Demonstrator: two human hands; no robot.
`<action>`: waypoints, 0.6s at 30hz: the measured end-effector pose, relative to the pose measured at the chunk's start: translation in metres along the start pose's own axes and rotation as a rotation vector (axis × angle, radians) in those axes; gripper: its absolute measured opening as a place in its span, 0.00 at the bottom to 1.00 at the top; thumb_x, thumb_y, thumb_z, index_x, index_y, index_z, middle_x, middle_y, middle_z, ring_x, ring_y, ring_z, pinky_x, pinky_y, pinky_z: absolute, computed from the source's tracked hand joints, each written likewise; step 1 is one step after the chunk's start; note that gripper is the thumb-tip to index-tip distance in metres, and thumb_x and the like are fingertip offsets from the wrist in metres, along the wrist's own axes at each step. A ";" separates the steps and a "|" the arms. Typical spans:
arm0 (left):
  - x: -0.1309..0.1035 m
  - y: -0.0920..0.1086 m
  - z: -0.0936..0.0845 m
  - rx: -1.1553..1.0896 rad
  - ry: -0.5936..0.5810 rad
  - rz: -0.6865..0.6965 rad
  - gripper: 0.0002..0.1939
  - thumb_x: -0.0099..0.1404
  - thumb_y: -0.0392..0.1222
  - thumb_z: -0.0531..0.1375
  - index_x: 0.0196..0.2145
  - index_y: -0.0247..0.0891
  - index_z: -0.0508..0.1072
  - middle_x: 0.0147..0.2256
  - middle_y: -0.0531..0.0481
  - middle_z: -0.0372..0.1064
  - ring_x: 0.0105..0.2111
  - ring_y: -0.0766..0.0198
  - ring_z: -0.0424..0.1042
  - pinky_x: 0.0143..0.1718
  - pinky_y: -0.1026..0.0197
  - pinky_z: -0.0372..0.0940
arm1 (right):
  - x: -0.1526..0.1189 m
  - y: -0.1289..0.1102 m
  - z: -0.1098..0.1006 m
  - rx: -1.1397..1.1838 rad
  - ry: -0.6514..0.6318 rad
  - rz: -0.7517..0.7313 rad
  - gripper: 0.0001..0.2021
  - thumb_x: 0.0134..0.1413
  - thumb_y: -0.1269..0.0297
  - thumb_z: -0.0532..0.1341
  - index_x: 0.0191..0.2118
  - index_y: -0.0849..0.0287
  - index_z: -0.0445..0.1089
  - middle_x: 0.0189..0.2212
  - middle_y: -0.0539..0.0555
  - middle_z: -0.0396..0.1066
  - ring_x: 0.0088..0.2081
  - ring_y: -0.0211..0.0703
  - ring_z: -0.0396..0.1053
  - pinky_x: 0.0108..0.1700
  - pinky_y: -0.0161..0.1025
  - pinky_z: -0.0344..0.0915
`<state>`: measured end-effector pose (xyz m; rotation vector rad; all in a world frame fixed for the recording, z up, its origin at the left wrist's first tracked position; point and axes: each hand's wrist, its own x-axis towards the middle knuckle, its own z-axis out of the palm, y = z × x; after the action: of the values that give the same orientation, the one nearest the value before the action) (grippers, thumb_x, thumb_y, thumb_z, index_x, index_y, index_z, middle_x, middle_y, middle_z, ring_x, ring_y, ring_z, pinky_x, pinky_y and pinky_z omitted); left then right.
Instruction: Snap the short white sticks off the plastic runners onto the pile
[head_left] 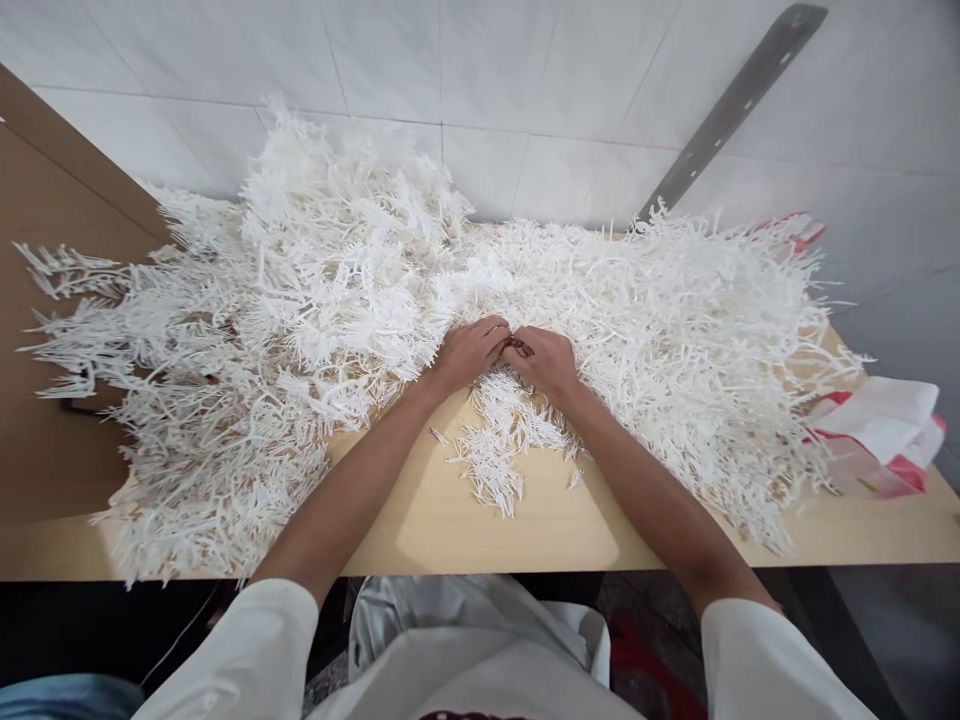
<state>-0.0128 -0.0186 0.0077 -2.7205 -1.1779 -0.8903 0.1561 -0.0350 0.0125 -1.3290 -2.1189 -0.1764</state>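
Note:
My left hand (pixel 474 350) and my right hand (pixel 541 358) meet at the middle of the table, fingertips pinched close together. Whatever sits between the fingers is too small and hidden to name. Around and behind them lie heaps of white branching plastic-looking sprigs: a tall left pile (pixel 330 250) and a wide right pile (pixel 690 340). Below my hands, a small scatter of short white pieces (pixel 499 440) rests on the wooden tabletop (pixel 525 530).
A brown cardboard panel (pixel 67 190) stands at the left. On the right edge lies a red and white plastic bag (pixel 877 440). Behind the table is a tiled wall (pixel 487 70) with a grey metal strip (pixel 739 100) slanting up from the table's back.

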 end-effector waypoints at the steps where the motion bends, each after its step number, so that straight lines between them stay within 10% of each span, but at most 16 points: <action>1: 0.000 -0.001 0.000 -0.021 0.008 0.006 0.11 0.71 0.38 0.50 0.40 0.38 0.72 0.44 0.49 0.75 0.39 0.67 0.74 0.33 0.65 0.62 | 0.000 0.001 0.000 -0.004 0.014 -0.018 0.12 0.52 0.66 0.54 0.20 0.57 0.59 0.17 0.48 0.62 0.21 0.34 0.53 0.26 0.34 0.48; 18: 0.000 0.001 0.000 -0.083 0.037 -0.031 0.16 0.73 0.42 0.45 0.38 0.37 0.71 0.41 0.47 0.74 0.38 0.66 0.73 0.35 0.64 0.62 | 0.001 0.007 0.006 0.078 0.042 -0.029 0.12 0.50 0.67 0.53 0.18 0.57 0.55 0.15 0.46 0.57 0.19 0.32 0.49 0.25 0.34 0.48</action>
<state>-0.0125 -0.0193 0.0078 -2.7442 -1.2060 -1.0112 0.1597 -0.0285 0.0066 -1.2391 -2.0893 -0.1320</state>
